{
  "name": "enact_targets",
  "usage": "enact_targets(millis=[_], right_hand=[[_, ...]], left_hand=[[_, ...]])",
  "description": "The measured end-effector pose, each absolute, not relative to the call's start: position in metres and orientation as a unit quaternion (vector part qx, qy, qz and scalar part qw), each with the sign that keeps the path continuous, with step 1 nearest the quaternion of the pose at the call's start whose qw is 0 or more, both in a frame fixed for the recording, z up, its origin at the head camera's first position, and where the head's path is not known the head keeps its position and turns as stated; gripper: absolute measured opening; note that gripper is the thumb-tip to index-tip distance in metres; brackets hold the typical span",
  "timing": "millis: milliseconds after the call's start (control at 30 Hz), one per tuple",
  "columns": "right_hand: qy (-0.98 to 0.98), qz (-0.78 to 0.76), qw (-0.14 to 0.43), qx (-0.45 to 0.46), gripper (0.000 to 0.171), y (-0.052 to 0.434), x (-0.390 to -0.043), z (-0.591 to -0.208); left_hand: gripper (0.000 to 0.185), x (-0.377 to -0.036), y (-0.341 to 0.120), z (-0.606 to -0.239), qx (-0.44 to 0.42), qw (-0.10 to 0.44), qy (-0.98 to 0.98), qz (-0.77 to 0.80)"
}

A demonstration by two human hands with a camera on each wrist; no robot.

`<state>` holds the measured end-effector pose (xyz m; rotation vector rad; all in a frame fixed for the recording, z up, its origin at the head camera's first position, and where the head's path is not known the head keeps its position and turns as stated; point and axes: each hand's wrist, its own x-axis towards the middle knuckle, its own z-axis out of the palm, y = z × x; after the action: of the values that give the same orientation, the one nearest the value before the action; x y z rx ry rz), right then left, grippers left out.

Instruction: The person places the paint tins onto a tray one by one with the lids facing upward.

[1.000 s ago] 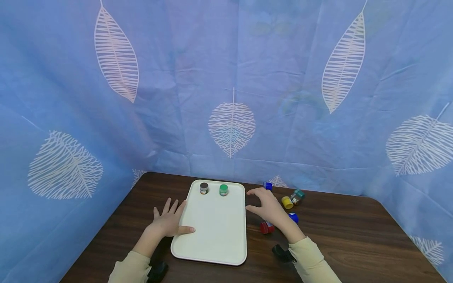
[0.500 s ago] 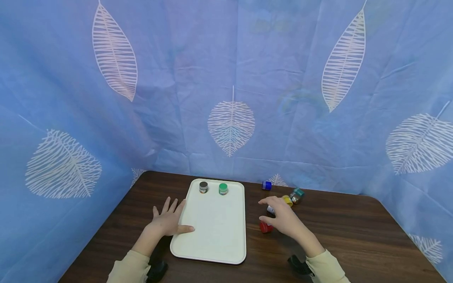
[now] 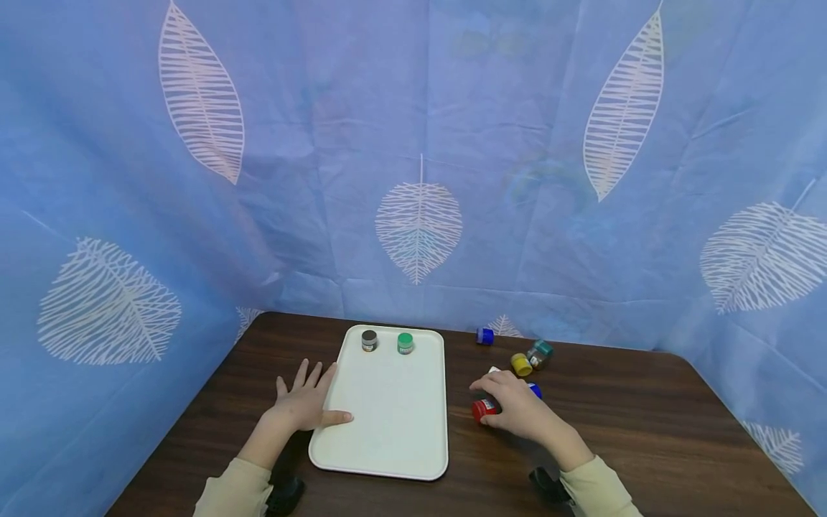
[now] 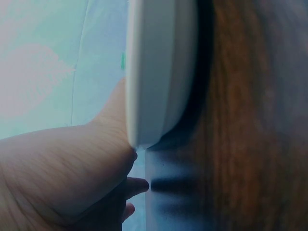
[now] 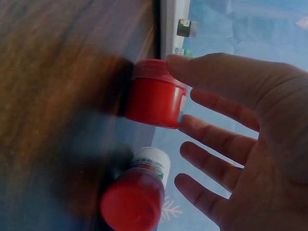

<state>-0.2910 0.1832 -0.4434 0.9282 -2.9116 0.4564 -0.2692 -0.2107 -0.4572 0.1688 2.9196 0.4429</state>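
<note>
My left hand lies at the left edge of a white tray, fingers spread and thumb over the rim. In the left wrist view the tray's edge stands beside the thumb. My right hand is over a red paint jar right of the tray. In the right wrist view the thumb tip overlaps that jar's lid, and the fingers extend loosely beside the red paint jar. A second red jar and a white one are below it there.
On the tray's far end stand a black-lidded jar and a green-lidded jar. Beyond my right hand lie a blue jar, a yellow jar and a teal-lidded jar. Another blue jar is partly hidden.
My right hand has come back from near the far blue jar, first rightward and nearer, then down over the red paint jar. My left hand stays at the tray.
</note>
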Motion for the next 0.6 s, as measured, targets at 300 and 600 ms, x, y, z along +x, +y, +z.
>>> enact_targets(millis=[300,600], right_hand=[[-0.940,0.140,-0.017,0.311,0.045,0.1852,-0.2936,-0.4450],[-0.937,0.144,-0.018,0.317,0.043,0.1846,-0.2929,-0.4449]], left_hand=[[0.110,-0.2710,-0.2114,-0.4583,0.055,0.090,0.984,0.145],[0.110,-0.2720,-0.2126,-0.4603,0.058,0.090,0.984,0.141]])
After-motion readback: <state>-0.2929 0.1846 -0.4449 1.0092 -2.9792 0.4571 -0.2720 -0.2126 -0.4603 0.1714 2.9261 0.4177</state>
